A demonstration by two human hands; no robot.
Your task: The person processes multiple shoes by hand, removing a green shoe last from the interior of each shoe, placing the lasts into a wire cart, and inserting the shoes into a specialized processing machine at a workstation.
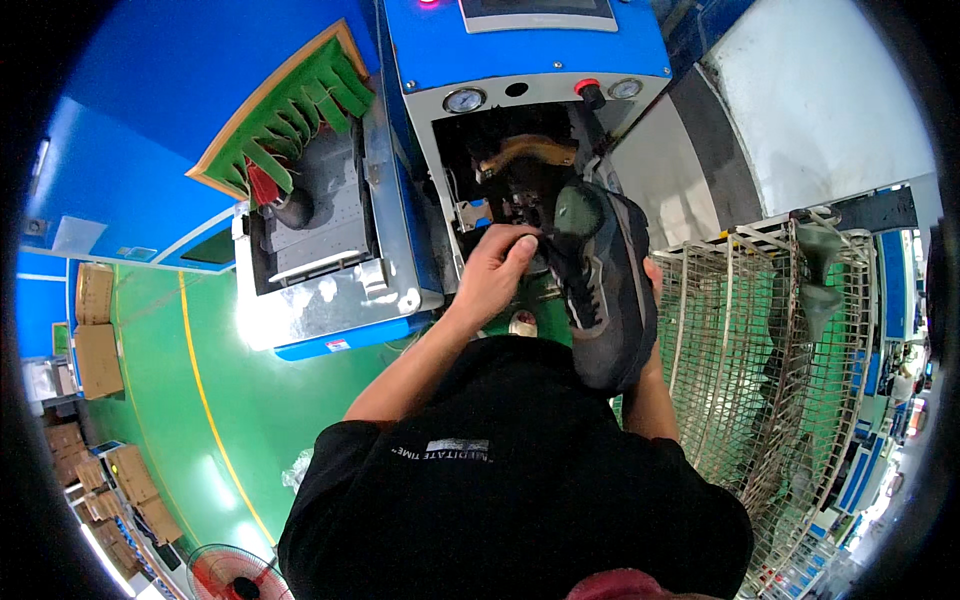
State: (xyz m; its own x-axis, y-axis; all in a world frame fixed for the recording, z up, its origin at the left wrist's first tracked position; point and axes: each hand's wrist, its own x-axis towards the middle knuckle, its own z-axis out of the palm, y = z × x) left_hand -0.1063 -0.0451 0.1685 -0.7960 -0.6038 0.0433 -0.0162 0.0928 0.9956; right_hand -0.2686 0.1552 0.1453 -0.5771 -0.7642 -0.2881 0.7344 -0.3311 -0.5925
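A dark grey and black lace-up shoe (pixel 606 290) is tilted in front of me, its toe toward my body. A green shoe last (pixel 579 212) shows in its ankle opening. My right hand (pixel 653 280) grips the shoe from its right side; most of the fingers are hidden behind it. Close to the ankle opening, my left hand (pixel 498 262) is closed with thumb and forefinger together. What it pinches, if anything, is too dark to make out. Just beyond both hands lies the dark opening of a blue and grey machine (pixel 530 55), with a curved brown pad (pixel 530 152) inside.
The machine's front carries a pressure gauge (pixel 464 99) and a red knob (pixel 587 88). At left, a conveyor outlet (pixel 318 215) with a green strip curtain (pixel 300 120) holds another shoe (pixel 293 208). Wire racks (pixel 770 370) stand close on my right. A fan (pixel 235 580) is behind left.
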